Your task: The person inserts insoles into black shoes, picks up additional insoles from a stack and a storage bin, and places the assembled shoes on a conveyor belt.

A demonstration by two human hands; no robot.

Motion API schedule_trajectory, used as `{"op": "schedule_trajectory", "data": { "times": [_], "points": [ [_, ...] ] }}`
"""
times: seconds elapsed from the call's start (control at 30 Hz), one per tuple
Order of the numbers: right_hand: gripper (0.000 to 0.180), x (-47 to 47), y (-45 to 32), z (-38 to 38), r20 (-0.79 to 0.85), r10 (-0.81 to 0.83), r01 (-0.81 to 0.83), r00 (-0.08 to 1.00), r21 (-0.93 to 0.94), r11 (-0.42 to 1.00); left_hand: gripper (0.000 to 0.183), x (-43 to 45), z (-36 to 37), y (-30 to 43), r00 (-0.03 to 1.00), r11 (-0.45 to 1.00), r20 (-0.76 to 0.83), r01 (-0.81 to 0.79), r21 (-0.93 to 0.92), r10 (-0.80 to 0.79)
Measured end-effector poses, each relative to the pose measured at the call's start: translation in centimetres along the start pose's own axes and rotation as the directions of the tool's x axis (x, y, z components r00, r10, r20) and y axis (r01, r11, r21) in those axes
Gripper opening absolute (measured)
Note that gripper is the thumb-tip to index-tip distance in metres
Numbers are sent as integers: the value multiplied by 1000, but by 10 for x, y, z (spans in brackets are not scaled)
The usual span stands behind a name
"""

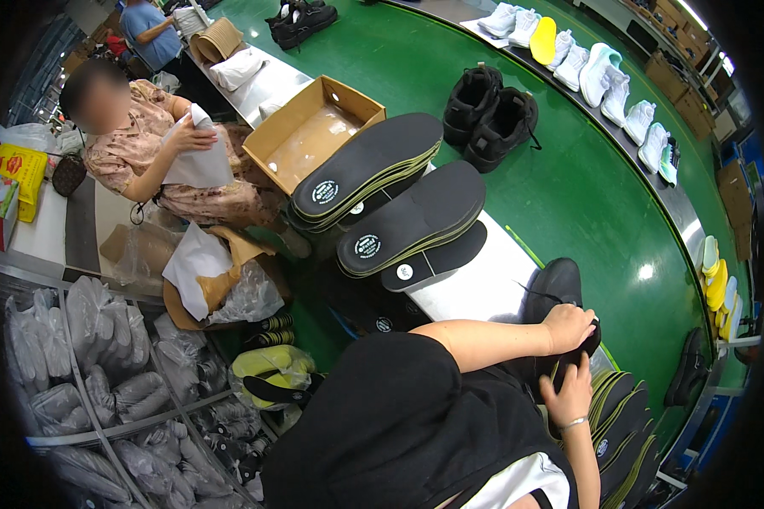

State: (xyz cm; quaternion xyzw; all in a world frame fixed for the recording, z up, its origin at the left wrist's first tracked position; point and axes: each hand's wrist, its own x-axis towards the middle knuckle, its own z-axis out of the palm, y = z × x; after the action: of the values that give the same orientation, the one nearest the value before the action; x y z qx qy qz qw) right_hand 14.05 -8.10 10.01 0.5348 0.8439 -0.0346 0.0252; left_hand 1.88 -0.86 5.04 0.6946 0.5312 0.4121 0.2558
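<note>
A black lace-up shoe rests at the conveyor's near edge, toe pointing away. My left hand grips it around the ankle opening. Just below, my right hand has its thumb and forefinger spread at the heel end and wears a band at the wrist. Between those fingers is a dark piece with a yellow-green edge, possibly an insole; whether the fingers grip it is unclear. To the left lie two stacks of black insoles, one nearer and one farther. Several more insoles fan out beside my right forearm.
An open cardboard box stands past the stacks. Black shoes sit on the green conveyor belt; white shoes line its far rim. A co-worker holds white paper. Metal racks of bagged items stand lower left.
</note>
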Motion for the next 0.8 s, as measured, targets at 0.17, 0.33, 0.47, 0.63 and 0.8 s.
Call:
{"op": "schedule_trajectory", "data": {
  "times": [0.17,0.33,0.47,0.63,0.8],
  "points": [
    [40,-21,19,-45,389,210,-226,897,-3,974,22,-1,-4,1,1000,1000,1,-8,-2,8],
    [22,-10,19,-35,189,69,-85,980,80,993,22,-1,-5,2,1000,1000,27,-2,11,1],
    [15,15,15,-5,128,6,-6,992,0,1000,21,-3,-7,3,1000,1000,26,8,3,-8],
    [24,27,23,35,203,-34,37,979,-14,999,21,-4,-6,7,999,1000,33,10,14,-11],
    [11,32,25,53,150,-40,28,988,79,996,21,0,-9,0,998,999,47,49,17,-50]
  ]
}}
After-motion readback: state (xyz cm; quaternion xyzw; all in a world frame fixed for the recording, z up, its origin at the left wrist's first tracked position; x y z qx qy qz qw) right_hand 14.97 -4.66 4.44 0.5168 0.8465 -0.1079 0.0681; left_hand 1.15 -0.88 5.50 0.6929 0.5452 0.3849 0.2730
